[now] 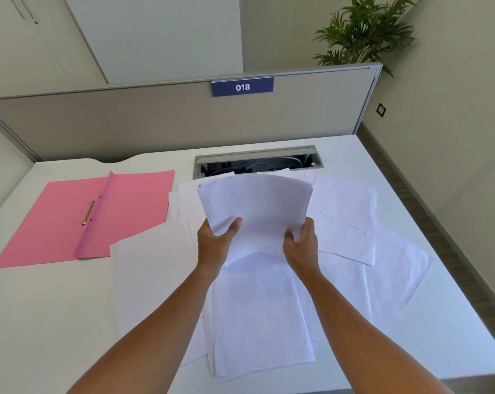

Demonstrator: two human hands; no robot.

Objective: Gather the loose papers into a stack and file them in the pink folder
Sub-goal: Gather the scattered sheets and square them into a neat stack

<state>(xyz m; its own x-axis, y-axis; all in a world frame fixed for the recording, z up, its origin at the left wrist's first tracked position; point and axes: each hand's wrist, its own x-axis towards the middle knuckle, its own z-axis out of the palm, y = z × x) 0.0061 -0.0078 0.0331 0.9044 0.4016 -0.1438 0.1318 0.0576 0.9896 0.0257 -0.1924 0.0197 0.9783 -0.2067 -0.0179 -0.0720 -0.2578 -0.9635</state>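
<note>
Both hands hold a sheaf of papers (254, 206) above the middle of the desk (55, 322): the left hand (216, 241) pinches its lower left edge, the right hand (301, 243) its lower right, thumbs on top. More loose sheets (257, 317) lie scattered beneath, toward the near edge. The pink folder (70, 220) lies open near the desk's far left corner.

Papers (257, 203): thin white paper, matt, slightly curled. Pink folder (55, 223) at 9 o'clock: matt card, with glossy brass-coloured metal fastener (88, 209). Counter (41, 308): smooth matt white. Partition (126, 123) at 12 o'clock: matt grey.
</note>
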